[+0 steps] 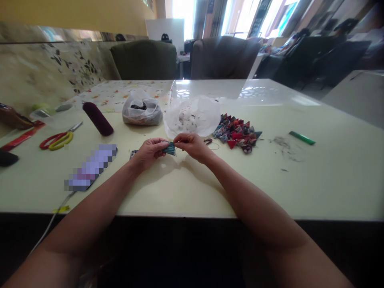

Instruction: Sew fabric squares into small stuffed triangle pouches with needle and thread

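Observation:
A small teal patterned piece of fabric (171, 148) is pinched between the thumb and fingers of my left hand (147, 153). My right hand (193, 147) is closed in a pinch at the fabric's upper right edge; whatever is between its fingertips is too small to make out. Under my left wrist a bit of dark patterned cloth (133, 153) shows. Just beyond my hands lies a white plastic bag (208, 110) with white stuffing on it. Many small sewn fabric triangles (237, 134), red, blue and dark, are heaped to the right. A dark red looped handle (208, 141) pokes out behind my right hand.
Red-and-yellow-handled scissors (57, 141), a dark purple cylinder (98, 119) and a phone (91, 168) with a cable lie on the left. A filled clear bag (142, 110) stands behind. On the right are a green tube (302, 137) and dark scraps (283, 144). Chairs (225, 60) stand beyond the table.

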`<state>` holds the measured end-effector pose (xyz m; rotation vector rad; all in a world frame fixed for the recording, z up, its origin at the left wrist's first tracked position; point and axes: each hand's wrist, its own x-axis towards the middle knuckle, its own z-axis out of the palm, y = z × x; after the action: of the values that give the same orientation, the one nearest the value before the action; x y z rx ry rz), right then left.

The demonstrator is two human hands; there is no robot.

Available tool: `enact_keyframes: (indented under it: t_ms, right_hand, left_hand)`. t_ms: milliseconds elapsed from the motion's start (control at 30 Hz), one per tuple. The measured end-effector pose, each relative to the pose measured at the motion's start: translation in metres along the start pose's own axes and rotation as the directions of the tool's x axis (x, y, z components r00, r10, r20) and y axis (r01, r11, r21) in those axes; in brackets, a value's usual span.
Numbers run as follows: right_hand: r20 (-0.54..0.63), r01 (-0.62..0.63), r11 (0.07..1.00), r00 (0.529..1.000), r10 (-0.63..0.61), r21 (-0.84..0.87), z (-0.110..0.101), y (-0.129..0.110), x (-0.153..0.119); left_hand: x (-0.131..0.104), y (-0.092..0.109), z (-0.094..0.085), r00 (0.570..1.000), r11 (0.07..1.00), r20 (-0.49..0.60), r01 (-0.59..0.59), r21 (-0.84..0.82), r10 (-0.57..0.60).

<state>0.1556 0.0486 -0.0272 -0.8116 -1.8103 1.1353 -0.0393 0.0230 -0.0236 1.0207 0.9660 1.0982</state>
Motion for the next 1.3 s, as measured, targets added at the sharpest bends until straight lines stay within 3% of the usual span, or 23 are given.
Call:
enact_keyframes:
  t_ms: [333, 633, 800, 1033, 1167, 1300]
  right_hand:
    - [0.035, -0.066, 0.980, 0.998, 0.060, 0.190, -0.001, 0.004, 0.002]
    - [0.081, -0.024, 0.988, 0.997, 0.012, 0.152, -0.002, 0.004, 0.001]
    - [0.027, 0.001, 0.998, 1.000, -0.003, 0.058, 0.002, 0.003, 0.001]
    - [-0.115, -0.004, 0.980, 0.993, -0.019, -0.198, 0.007, -0.002, -0.004]
    - [-0.120, 0.039, 0.964, 0.990, -0.073, -0.262, 0.014, -0.007, -0.008]
    - [-0.051, 0.129, 0.922, 0.986, -0.158, -0.365, 0.019, -0.010, -0.009]
  left_hand:
    - [0.001, 0.000, -0.002, 0.997, 0.997, 0.080, 0.029, -0.065, -0.024]
    - [0.001, -0.005, -0.003, 0.991, 0.998, 0.130, 0.027, -0.059, -0.019]
    - [0.001, -0.007, -0.002, 0.994, 1.000, 0.110, 0.017, -0.022, -0.015]
    - [0.000, -0.007, 0.002, 0.997, 0.997, 0.040, -0.066, 0.047, 0.064]
    - [-0.001, -0.008, 0.005, 0.995, 0.991, 0.044, -0.096, 0.096, 0.092]
    - [0.000, -0.011, 0.004, 0.987, 0.976, 0.034, -0.160, 0.148, 0.156]
